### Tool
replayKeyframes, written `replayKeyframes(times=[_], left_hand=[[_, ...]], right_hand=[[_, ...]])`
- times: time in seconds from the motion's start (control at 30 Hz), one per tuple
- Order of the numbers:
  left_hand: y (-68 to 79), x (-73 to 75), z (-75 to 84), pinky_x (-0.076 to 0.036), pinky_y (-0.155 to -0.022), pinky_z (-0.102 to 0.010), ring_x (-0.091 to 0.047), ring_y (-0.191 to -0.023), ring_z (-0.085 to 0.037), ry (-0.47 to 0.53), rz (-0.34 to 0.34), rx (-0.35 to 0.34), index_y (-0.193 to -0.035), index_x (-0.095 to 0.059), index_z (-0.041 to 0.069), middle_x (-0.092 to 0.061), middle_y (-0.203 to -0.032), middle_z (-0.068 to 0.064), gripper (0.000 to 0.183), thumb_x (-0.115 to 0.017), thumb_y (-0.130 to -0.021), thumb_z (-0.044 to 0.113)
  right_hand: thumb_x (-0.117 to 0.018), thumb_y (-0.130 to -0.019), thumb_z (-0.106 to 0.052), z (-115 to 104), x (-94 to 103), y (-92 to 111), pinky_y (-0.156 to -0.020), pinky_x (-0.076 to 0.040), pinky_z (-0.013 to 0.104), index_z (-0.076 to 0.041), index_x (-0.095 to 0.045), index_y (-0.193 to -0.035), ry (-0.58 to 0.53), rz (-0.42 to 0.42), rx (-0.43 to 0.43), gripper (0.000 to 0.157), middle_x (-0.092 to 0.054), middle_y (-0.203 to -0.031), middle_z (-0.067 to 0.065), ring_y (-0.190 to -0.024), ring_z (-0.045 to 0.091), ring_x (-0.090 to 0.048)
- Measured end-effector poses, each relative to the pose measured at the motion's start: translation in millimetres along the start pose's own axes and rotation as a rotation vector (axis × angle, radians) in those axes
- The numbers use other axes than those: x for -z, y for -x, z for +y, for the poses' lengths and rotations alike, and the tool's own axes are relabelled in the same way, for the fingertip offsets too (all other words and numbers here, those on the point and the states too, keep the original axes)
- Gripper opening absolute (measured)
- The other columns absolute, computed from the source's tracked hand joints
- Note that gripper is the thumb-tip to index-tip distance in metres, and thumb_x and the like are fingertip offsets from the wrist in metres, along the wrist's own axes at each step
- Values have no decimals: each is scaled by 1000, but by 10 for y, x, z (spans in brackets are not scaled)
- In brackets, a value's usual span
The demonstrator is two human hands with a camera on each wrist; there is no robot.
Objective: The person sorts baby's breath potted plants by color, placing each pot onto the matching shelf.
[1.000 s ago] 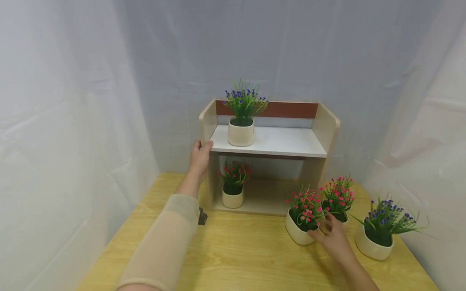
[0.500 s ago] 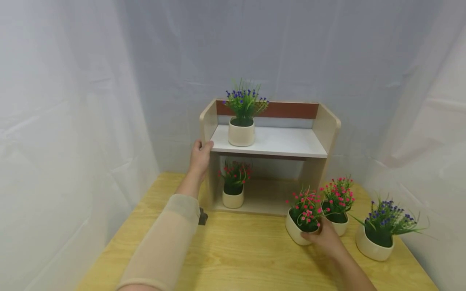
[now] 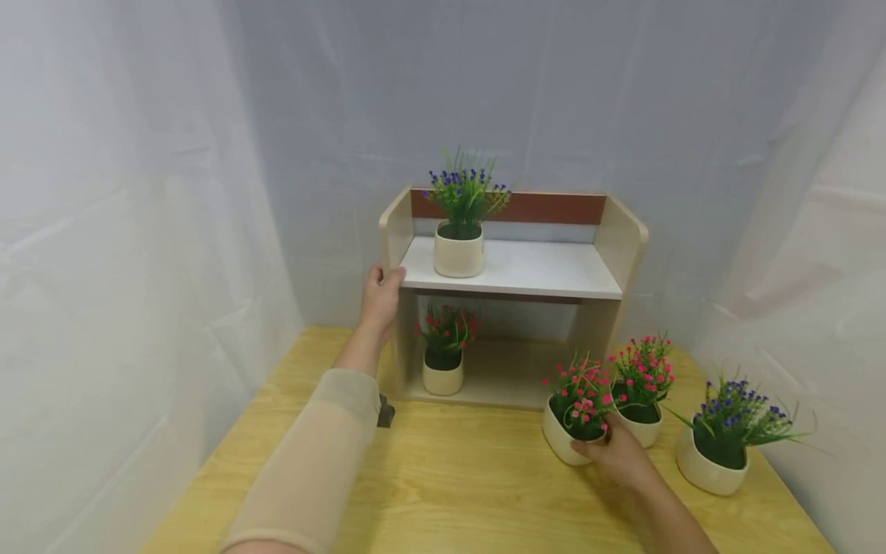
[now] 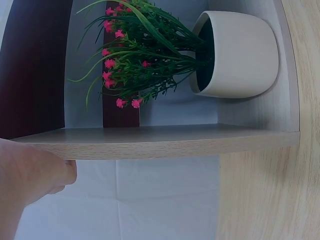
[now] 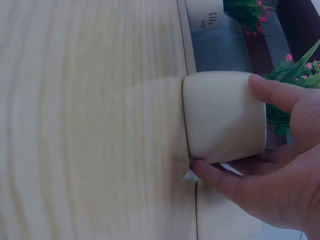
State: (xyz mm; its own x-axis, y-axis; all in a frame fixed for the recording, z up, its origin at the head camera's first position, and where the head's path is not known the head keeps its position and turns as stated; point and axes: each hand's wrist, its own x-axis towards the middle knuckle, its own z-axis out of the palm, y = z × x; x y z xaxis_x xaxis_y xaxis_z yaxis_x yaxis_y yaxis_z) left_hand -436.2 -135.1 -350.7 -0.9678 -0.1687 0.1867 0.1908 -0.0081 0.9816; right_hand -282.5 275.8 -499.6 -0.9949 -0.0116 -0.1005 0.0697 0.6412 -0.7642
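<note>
My left hand (image 3: 382,300) grips the left side panel of a small wooden desk shelf (image 3: 512,269); in the left wrist view its fingertips curl behind the panel edge. My right hand (image 3: 618,454) holds the white pot (image 5: 222,117) of a pink-flowered plant (image 3: 574,431) standing on the table before the shelf's right side. In the right wrist view the thumb lies at the rim and other fingers are at the side and base. Close behind that pot is a second pink-flowered plant (image 3: 640,392). A pink-red potted plant (image 4: 235,55) sits in the lower compartment, at the left.
A purple-flowered potted plant (image 3: 459,250) stands on the upper white board, left of its middle. Another purple-flowered plant (image 3: 716,462) is on the wooden table (image 3: 471,500), right of my right hand. A small dark object (image 3: 385,413) lies by the shelf's left foot. White sheets hang around.
My right hand has moved slightly left and closed its fingers on the pink-flowered plant's pot. The pot has stayed in place, and my left hand keeps its grip on the shelf.
</note>
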Motion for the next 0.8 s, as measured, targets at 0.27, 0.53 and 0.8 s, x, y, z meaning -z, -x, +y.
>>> replayKeyframes(times=[0.27,0.53,0.8], left_hand=[[8,-2,-5,-22,-136,-56,-37,-159,-32,23,-8,-4,-153,-46,13,-46,-166,-12,50,-56,-111,38],[25,1,23,-22,-136,-56,-36,-159,-32,12,-9,-10,-153,-45,15,-45,-166,-11,50,-54,-111,40],[10,1,7,-23,-135,-57,-38,-157,-33,10,-8,-7,-151,-46,16,-47,-164,-11,47,-54,-111,38]], right_hand=[[-81,-96,-49,11,-21,-23,-117,-45,71,15,-21,-164,-2,6,2,111,-33,-164,46,-146,64,-44],[-81,-96,-48,-105,-67,-23,-117,-47,69,10,-24,-165,-72,15,5,107,-29,-169,41,-150,64,-40],[-80,-98,-43,-250,-181,-91,-115,-50,67,12,-23,-165,-97,20,38,104,-31,-166,45,-149,65,-41]])
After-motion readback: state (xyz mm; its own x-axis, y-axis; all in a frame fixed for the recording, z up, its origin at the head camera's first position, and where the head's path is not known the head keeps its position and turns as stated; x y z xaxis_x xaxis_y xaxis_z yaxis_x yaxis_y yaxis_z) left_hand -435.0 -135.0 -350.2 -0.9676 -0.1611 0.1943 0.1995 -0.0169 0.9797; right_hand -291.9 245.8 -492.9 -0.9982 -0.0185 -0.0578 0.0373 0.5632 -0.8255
